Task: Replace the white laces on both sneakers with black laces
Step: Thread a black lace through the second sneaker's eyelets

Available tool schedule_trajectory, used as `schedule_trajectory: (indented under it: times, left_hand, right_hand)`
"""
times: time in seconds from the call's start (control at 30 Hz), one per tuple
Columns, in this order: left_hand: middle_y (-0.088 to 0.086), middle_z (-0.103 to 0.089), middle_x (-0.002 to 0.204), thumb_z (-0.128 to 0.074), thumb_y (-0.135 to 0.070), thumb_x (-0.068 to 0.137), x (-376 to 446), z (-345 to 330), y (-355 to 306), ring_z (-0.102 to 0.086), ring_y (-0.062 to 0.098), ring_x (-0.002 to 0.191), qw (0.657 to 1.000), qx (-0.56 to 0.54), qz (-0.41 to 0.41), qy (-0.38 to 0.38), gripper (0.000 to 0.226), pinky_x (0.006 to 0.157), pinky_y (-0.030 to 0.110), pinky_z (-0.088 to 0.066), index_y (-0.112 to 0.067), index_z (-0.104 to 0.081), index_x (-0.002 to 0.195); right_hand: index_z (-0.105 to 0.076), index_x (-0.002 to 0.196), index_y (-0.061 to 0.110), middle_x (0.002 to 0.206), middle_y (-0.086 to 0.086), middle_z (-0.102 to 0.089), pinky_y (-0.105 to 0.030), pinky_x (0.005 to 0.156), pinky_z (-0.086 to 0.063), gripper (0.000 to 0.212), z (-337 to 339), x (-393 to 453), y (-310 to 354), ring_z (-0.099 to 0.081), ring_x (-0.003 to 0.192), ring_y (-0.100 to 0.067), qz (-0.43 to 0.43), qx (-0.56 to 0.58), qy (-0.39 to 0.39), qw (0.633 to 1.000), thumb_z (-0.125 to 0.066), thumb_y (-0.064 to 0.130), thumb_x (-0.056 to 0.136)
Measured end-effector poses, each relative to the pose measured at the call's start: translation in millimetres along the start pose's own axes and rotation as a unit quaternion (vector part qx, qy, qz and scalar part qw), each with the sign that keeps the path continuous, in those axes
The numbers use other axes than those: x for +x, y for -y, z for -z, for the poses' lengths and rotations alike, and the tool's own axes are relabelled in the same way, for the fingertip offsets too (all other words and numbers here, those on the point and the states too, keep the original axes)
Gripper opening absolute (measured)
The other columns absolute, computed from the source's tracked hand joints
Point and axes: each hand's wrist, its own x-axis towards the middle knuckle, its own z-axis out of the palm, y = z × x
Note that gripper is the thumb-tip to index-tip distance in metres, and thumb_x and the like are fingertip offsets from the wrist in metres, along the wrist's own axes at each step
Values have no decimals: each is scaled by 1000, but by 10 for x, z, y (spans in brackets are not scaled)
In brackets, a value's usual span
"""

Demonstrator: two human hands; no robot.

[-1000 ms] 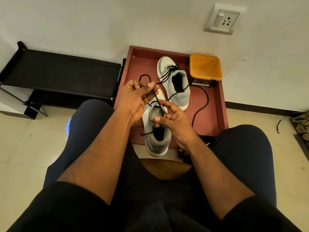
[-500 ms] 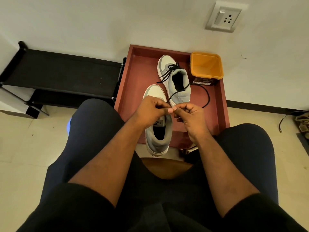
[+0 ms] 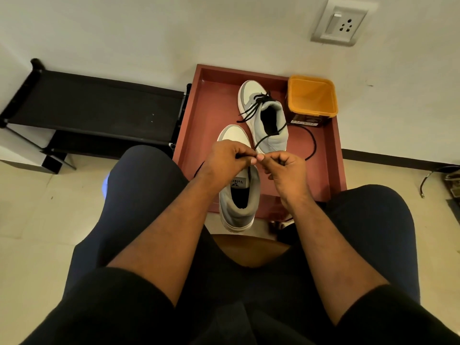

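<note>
Near sneaker [image 3: 237, 202]: tray's [image 3: 211, 115] front edge. Left hand [image 3: 227, 161] and right hand [image 3: 286, 168]: together above it, both pinching black lace [image 3: 270, 134]. Far sneaker [image 3: 263, 113]: black-laced, beside orange tub [image 3: 312, 98], back right corner.

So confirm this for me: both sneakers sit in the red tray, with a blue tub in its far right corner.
Not quite: the tub is orange, not blue, as the head view shows. The rest holds: both sneakers, far and near, sit in the red tray, tub in its far right corner.

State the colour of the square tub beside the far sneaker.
Orange tub, standing in the tray by the far sneaker; the head view shows it.
</note>
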Motion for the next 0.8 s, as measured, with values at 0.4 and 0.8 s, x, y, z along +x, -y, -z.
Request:
schedule_trajectory:
  times: [0.4, 0.8]
  left_hand:
    - [7, -71, 81, -63, -11, 89, 127, -101, 255, -67, 21, 73, 991, 87, 54, -82, 11, 68, 31, -55, -9, -74, 87]
    - [7, -70, 76, -61, -18, 91, 168, -267, 317, -66, 25, 69, 989, 127, 55, -55, 14, 66, 43, -56, -15, -73, 87]
  right_hand:
    - [-76, 96, 15, 88, 2, -73, -28, 78, -56, 12, -167, 270, -198, -68, 86, -15, -8, -164, 44, 985, -66, 16, 90]
    - [-73, 102, 9, 99, -9, -73, -29, 86, -56, 17, -140, 289, -251, -69, 98, -22, -142, 21, 65, 987, -57, 7, 95]
